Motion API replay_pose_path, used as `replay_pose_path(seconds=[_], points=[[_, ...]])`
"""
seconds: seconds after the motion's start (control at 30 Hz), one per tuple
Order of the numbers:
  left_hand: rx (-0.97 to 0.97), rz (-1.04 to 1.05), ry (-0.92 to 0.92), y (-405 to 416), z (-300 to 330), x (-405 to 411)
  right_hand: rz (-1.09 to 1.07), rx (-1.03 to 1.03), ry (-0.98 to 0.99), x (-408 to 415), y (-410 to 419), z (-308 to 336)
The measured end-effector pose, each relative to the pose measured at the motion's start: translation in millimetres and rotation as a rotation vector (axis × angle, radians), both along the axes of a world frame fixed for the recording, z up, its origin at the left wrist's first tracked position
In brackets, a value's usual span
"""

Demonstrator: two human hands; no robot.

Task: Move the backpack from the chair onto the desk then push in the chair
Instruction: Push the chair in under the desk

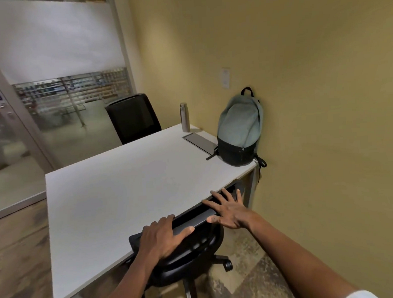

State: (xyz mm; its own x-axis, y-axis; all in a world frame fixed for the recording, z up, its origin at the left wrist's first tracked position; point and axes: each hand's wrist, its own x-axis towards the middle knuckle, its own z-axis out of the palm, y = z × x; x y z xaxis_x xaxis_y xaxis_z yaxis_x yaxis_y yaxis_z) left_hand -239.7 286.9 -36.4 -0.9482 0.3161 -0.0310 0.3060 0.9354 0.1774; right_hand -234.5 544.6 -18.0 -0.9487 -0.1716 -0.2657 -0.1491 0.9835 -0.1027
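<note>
The grey-green backpack [241, 128] with a black base stands upright on the white desk [115, 187], at its right end, leaning against the yellow wall. The black office chair [191, 247] is tucked under the desk's near edge, its backrest top close to the edge. My left hand [163, 237] lies over the top of the backrest, fingers curled over it. My right hand [228, 209] rests flat on the backrest top further right, fingers spread and reaching towards the desk edge.
A steel bottle [184, 117] stands at the desk's far right corner, next to a grey cable hatch [199, 141]. A second black chair [134, 118] stands behind the desk. The yellow wall [325, 96] runs along the right; a glass partition [51, 99] is at the left.
</note>
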Motion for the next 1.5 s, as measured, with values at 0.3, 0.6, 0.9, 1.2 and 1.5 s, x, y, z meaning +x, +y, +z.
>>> replay_pose_path(seconds=[0.3, 0.6, 0.9, 1.2, 1.5], points=[[0.002, 0.043, 0.008, 21, 2, -24, 0.052, -0.028, -0.029, -42, 21, 0], [0.015, 0.059, 0.022, 27, 2, -47, 0.069, -0.045, -0.009, -73, 27, -4], [0.03, 0.052, 0.051, 38, 1, -61, 0.058, -0.064, -0.029, -92, 38, -5], [0.028, 0.047, 0.048, 38, 3, -59, 0.056, -0.037, -0.019, -90, 36, -3], [0.115, -0.001, -0.027, 35, 13, -53, -0.044, 0.01, 0.024, -63, 20, -3]])
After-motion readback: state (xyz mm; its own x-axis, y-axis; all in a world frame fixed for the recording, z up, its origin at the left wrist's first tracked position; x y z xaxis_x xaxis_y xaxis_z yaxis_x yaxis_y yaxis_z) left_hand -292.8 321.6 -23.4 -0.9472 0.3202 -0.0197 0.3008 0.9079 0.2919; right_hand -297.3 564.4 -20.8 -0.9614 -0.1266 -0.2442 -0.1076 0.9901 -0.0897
